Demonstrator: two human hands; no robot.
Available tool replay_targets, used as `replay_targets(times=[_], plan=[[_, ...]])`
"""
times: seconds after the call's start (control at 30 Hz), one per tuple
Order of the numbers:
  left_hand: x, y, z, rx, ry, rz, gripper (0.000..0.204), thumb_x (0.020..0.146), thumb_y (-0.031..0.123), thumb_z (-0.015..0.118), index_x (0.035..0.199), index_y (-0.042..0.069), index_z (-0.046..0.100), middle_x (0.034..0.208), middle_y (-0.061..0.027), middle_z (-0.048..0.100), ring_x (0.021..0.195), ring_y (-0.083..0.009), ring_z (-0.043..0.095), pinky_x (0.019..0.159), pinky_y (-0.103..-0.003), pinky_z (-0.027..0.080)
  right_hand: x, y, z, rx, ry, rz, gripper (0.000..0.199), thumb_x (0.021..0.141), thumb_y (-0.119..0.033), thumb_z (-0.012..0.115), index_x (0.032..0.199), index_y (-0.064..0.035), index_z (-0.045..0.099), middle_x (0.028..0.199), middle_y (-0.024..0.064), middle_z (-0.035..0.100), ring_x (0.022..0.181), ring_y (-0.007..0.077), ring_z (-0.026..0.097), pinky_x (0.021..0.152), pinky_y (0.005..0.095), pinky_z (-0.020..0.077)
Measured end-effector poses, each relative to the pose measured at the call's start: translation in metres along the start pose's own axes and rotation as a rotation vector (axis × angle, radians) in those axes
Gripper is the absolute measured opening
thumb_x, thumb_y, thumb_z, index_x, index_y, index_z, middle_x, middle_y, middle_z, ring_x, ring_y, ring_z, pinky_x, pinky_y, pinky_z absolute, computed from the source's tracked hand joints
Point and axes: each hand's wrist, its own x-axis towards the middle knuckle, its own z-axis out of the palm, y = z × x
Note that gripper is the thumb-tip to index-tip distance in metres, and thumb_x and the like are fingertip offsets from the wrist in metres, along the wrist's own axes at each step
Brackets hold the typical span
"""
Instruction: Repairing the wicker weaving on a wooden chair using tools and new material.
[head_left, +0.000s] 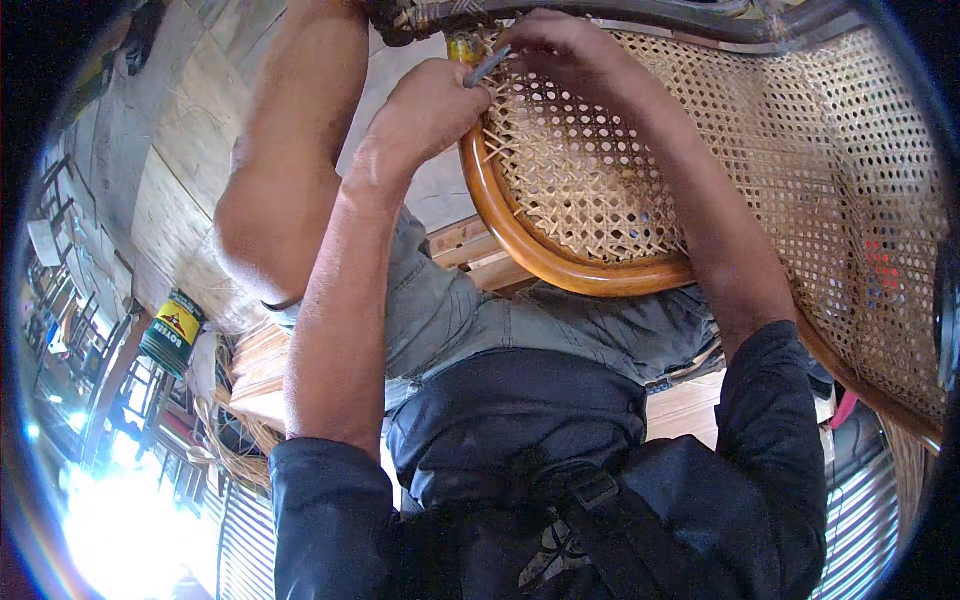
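A curved wooden chair frame (497, 222) with woven cane mesh (590, 190) leans across my lap, its mesh spreading to the right. My left hand (428, 108) is closed at the frame's upper left edge, gripping a short grey rod-like tool (488, 66) that slants up to the right. Close by, my right hand (568, 48) reaches over the mesh with curled fingers near the tool's upper end. What those fingers pinch, if anything, is hidden. Loose cane ends (492, 148) stick out along the frame's left edge, below my left hand.
A dark carved wooden rail (600, 18) runs along the top. At the left stands a green and yellow tin can (173, 332), with a bundle of loose cane strands (238, 432) below it. My bare leg (290, 160) is bent beside the frame. Bright glare fills the lower left.
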Motion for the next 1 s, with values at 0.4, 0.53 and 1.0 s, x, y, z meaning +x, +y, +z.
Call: replay_targets(times=[0.4, 0.53, 1.0], plan=[[-0.008, 0.011, -0.016, -0.218, -0.096, -0.277, 0.027, 0.079, 0.031, 0.059, 0.073, 0.005, 0.063, 0.061, 0.0018, 0.052, 0.053, -0.0075, 0.043, 0.045, -0.025, 0.033, -0.003, 0.001, 0.003, -0.282, -0.020, -0.062, 0.011, 0.070, -0.011, 0.069, 0.080, -0.0121, 0.064, 0.085, 0.0053, 0.059, 0.081, 0.0264, 0.056, 0.072, 0.0370, 0.0451], [-0.013, 0.021, -0.017, -0.183, -0.092, -0.314, 0.026, 0.081, 0.026, 0.057, 0.075, 0.002, 0.064, 0.063, 0.0000, 0.055, 0.057, -0.0091, 0.048, 0.053, -0.024, 0.038, -0.005, -0.002, 0.003, -0.237, 0.002, 0.002, 0.013, 0.065, -0.008, 0.072, 0.075, -0.0119, 0.065, 0.084, 0.0040, 0.059, 0.083, 0.0258, 0.055, 0.072, 0.0364, 0.0450], [0.002, 0.020, -0.008, -0.068, -0.145, -0.200, 0.030, 0.079, 0.027, 0.059, 0.074, -0.003, 0.060, 0.061, -0.0200, 0.055, 0.059, -0.0319, 0.057, 0.060, -0.041, 0.044, -0.003, -0.008, 0.000, -0.217, -0.006, -0.005, 0.014, 0.069, -0.017, 0.067, 0.083, -0.0158, 0.066, 0.085, 0.0046, 0.059, 0.086, 0.0274, 0.055, 0.075, 0.0394, 0.0462]])
